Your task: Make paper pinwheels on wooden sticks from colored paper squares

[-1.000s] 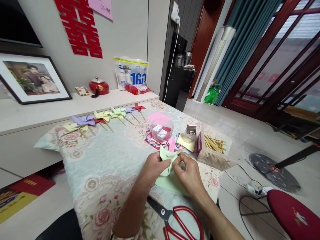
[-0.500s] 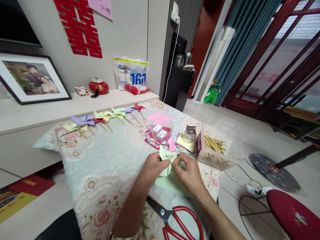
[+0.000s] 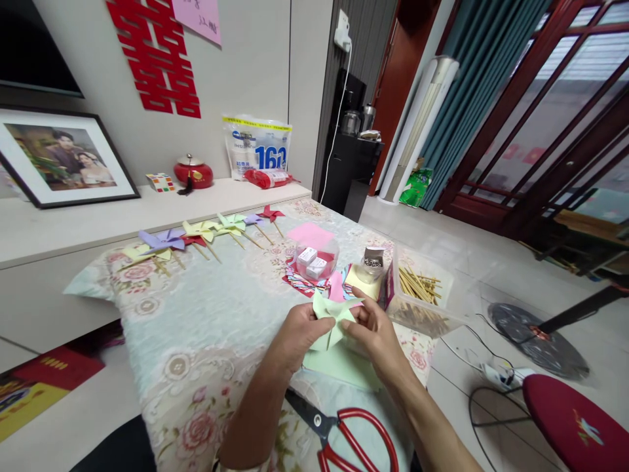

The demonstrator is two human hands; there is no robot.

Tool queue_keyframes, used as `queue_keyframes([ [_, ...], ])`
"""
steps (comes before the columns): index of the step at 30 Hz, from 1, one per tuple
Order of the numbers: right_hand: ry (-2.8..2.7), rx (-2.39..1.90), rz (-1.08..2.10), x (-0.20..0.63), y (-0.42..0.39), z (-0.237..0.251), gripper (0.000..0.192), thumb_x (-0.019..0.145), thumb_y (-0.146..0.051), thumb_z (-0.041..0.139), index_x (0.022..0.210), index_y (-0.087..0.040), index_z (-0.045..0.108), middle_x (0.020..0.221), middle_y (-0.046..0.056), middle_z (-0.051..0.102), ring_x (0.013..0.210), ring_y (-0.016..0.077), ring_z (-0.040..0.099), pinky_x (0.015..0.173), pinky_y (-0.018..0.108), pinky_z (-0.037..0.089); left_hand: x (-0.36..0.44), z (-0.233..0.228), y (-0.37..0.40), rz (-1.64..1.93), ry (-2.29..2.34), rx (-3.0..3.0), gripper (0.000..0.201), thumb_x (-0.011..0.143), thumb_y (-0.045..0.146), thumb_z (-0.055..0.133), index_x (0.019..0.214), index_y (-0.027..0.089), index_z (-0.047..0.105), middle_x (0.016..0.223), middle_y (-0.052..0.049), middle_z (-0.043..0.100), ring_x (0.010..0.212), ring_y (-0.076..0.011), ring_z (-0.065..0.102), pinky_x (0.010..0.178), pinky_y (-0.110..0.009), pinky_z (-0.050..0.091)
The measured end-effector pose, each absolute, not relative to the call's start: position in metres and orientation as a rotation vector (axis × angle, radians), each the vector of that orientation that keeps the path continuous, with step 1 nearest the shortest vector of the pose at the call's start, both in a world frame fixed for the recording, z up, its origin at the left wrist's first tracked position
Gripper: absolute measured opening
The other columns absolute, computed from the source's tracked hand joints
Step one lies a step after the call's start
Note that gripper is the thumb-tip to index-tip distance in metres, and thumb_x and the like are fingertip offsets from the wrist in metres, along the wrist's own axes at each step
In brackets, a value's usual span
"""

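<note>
A light green paper pinwheel point(image 3: 332, 311), its blades folded toward the centre, is held between my two hands. My left hand point(image 3: 301, 333) grips its left side, the thumb pressed near the middle. On its right side, my right hand point(image 3: 372, 326) is closed on it, the thumb also by the centre and the other fingers partly behind the paper. Beneath lies a flat light green sheet point(image 3: 339, 365) on the tablecloth. Scissors with red handles point(image 3: 344, 429) rest below my hands, their dark blades pointing to the upper left.
Finished pinwheels on sticks point(image 3: 196, 231) lie along the table's far left edge. Beyond my hands stand a clear container with small white boxes point(image 3: 314, 262), a small tub of metal pieces point(image 3: 372, 262) and a plastic bin point(image 3: 417, 308) of wooden sticks. A red stool point(image 3: 574, 413) stands at right.
My right hand has shifted from pinching at the pinwheel's centre to holding its right side, thumb on the front. More of the folded blades now shows. The left hand keeps its hold.
</note>
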State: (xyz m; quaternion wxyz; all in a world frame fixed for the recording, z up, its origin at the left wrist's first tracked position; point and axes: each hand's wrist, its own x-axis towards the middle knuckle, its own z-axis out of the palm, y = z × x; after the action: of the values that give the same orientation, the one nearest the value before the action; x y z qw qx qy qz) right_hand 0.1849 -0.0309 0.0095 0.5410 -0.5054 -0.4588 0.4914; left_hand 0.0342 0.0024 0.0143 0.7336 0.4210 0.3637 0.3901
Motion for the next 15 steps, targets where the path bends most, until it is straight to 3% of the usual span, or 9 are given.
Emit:
queue_keyframes([
  [8, -1.173, -1.356, 1.062, 0.181, -0.021, 0.004, 0.084, 0.066, -0.022, 0.066, 0.146, -0.011, 0.042, 0.062, -0.009, 0.047, 0.057, 0.0126, 0.045, 0.052, 0.024, 0.032, 0.034, 0.007, 0.005, 0.841, 0.822, 0.969, 0.036, 0.062, 0.027, 0.078, 0.093, 0.009, 0.076, 0.071, -0.006, 0.073, 0.06, -0.018, 0.063, 0.058, -0.026, 0.046],
  [15, -1.226, -1.363, 1.01, 0.181, -0.015, 0.002, 0.083, 0.064, -0.017, 0.063, 0.145, -0.012, 0.046, 0.064, -0.007, 0.053, 0.059, 0.0137, 0.05, 0.055, 0.024, 0.038, 0.034, 0.002, 0.007, 0.86, 0.847, 0.99, 0.037, 0.063, 0.03, 0.08, 0.095, 0.011, 0.075, 0.077, -0.006, 0.074, 0.068, -0.0194, 0.065, 0.062, -0.026, 0.047],
])
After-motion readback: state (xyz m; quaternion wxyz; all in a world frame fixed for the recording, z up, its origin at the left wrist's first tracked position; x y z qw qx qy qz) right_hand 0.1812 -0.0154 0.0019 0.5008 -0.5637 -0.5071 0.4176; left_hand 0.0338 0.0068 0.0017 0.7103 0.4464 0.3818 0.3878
